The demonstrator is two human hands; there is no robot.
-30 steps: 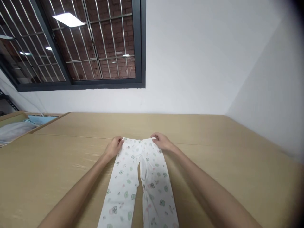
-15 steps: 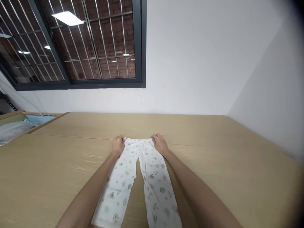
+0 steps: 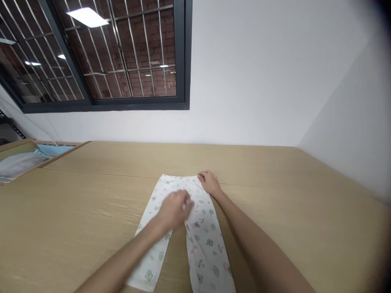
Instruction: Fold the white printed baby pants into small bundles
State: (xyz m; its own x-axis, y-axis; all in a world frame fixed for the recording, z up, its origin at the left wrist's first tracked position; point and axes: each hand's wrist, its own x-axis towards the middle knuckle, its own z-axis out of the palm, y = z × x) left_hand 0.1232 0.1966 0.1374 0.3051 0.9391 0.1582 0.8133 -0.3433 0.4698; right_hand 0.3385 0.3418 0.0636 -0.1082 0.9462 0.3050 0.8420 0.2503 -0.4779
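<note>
A pair of white pants (image 3: 205, 232) with small green and pink prints lies flat, legs spread towards me. At the waistband's right corner, my right hand (image 3: 209, 182) has its fingers closed on the cloth. My left hand (image 3: 176, 208) is above the crotch area, smeared by motion, its fingers seeming curled. Whether it touches the cloth I cannot tell. It hides part of the crotch and the left leg's top.
The pants rest on a tan-covered table (image 3: 91, 211) with a seam across it. At the far left sits an open box (image 3: 65, 154) holding pale and blue cloth or plastic. Behind are a white wall (image 3: 244, 73) and a dark-framed barred window (image 3: 137, 103).
My left hand has let go of the waistband's left corner and moved right and towards me, over the crotch. My right hand stays at its corner. The view has shifted slightly.
</note>
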